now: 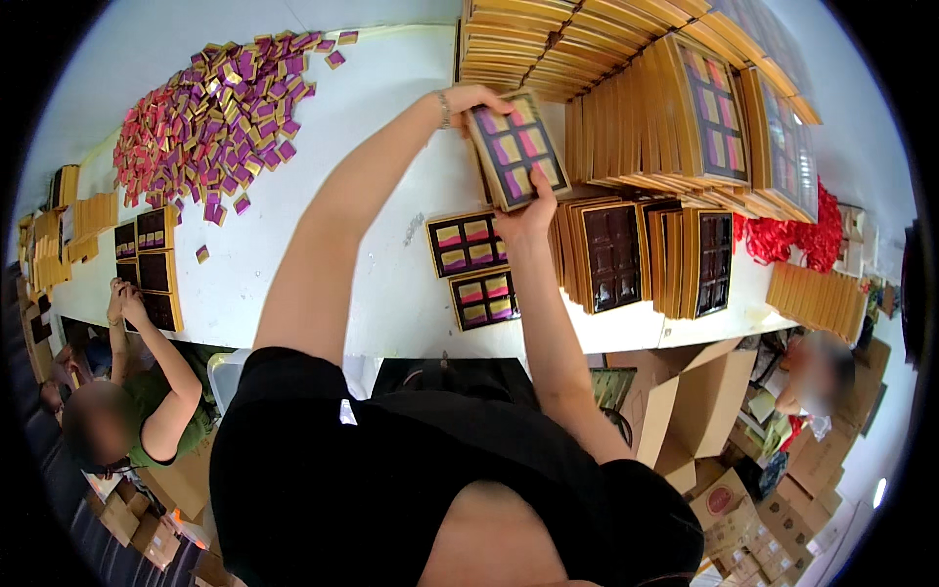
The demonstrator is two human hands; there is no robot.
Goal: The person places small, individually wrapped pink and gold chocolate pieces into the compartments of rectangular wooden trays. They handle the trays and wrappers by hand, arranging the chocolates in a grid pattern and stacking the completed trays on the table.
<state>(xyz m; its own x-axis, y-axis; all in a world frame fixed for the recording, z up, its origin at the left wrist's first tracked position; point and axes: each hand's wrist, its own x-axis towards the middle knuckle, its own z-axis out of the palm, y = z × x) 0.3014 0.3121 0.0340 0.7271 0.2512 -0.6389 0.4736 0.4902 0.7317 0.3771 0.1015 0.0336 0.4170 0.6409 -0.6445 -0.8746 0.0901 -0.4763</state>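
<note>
Your left hand (469, 98) and right hand (528, 217) clamp the filled tray (516, 149) by opposite ends, keeping it level above the surface (293, 245) near 2 filled ones (468, 243).

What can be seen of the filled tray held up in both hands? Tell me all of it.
The filled tray is a flat rectangular box with a gold rim and a dark inner grid of compartments. The compartments hold small pink, purple and yellow wrapped pieces. It looks like card with a dark liner. It is lifted above the white table and tilted. The left hand grips its far edge and the right hand its near edge, with the fingers on the rim.
</note>
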